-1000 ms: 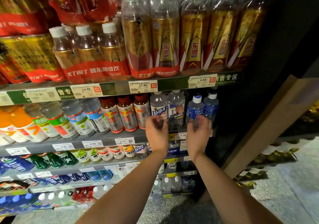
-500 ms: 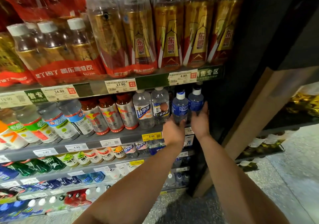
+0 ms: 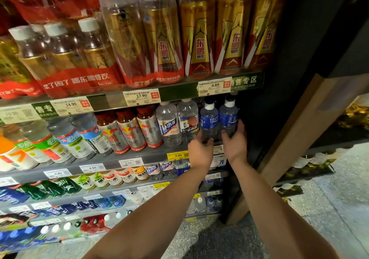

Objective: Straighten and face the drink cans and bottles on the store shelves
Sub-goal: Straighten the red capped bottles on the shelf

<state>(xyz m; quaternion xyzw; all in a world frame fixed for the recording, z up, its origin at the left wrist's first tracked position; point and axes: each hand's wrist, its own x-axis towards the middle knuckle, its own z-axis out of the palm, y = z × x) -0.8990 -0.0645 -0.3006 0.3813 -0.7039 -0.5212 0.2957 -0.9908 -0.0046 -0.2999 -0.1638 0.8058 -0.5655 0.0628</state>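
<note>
Two blue-labelled clear bottles with white caps stand at the right end of the second shelf [image 3: 151, 155]. My left hand [image 3: 200, 151] grips the base of the left blue bottle [image 3: 209, 119], whose label faces front. My right hand [image 3: 235, 141] is wrapped round the lower part of the right blue bottle [image 3: 228, 117], fingers curled behind it. Both bottles stand upright and side by side. Two clear bottles with white labels [image 3: 168, 125] stand just left of them.
Red-capped silver bottles [image 3: 129, 131] and more bottles fill the shelf to the left. Tall gold bottles in plastic wrap [image 3: 197, 35] sit on the shelf above. A dark end panel [image 3: 279, 99] closes the shelf on the right. Lower shelves [image 3: 99, 181] hold smaller bottles.
Both hands moved right from the clear white-labelled bottles to the two blue bottles and took hold of them. The camera view shifted right and closer.
</note>
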